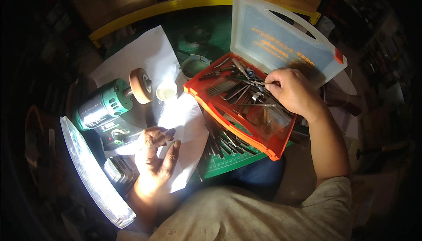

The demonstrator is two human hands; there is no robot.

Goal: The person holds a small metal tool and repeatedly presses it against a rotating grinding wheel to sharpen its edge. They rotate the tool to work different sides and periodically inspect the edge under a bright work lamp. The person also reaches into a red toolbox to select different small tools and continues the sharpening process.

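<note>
My right hand [292, 90] reaches into an orange tool case [241, 128], thumb and fingers pinched on a thin rod-like tool [260, 83]. Its exact kind does not show. Around it in the case lies a jumble of slim metal tools [241, 92], some in clear packets. Over the white paper [193, 146], my left hand [156, 151] is held palm up, fingers bent and thumb apart, with nothing visible in it. Close by stands a green bench motor [103, 102] with a brown grinding wheel [140, 86] on its shaft.
The case's translucent lid [281, 34] stands raised at the back. A bright lamp bar [94, 175] leans at the left. A small white cup [167, 91] stands near the wheel, a round container [195, 66] behind it. Dark rods [226, 141] lie on the green cutting mat [224, 165].
</note>
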